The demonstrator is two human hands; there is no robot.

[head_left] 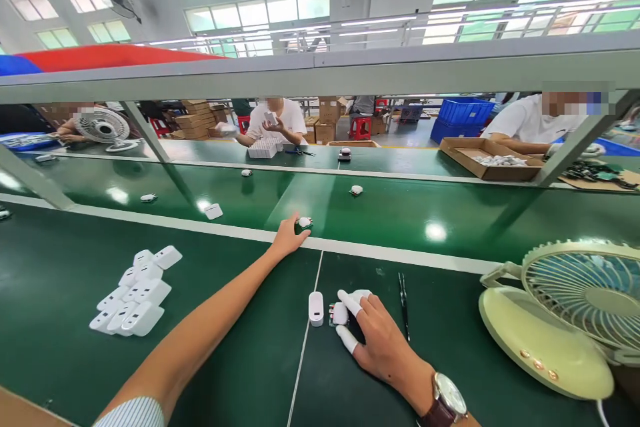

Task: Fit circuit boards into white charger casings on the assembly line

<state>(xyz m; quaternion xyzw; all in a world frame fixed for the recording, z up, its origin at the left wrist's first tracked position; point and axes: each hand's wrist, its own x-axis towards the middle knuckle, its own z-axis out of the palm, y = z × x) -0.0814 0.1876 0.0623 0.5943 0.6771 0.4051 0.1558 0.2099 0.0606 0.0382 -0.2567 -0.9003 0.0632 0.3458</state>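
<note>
My left grip (289,237) reaches around a circuit board (305,221) on the conveyor belt (395,213); my right grip (380,337) (white finger cots (347,339) on) straddles a second board (341,314) on the desk (240,367). I can't tell whether either is clenched.

The conveyor belt (390,213) looks smooth and glossy. On its near side, the desk (225,373) is duller, the charger housings (154,290) are smooth plastic and the desk fan (540,347) softly shiny plastic; beyond it, the open carton (465,158) is matt cardboard.
</note>
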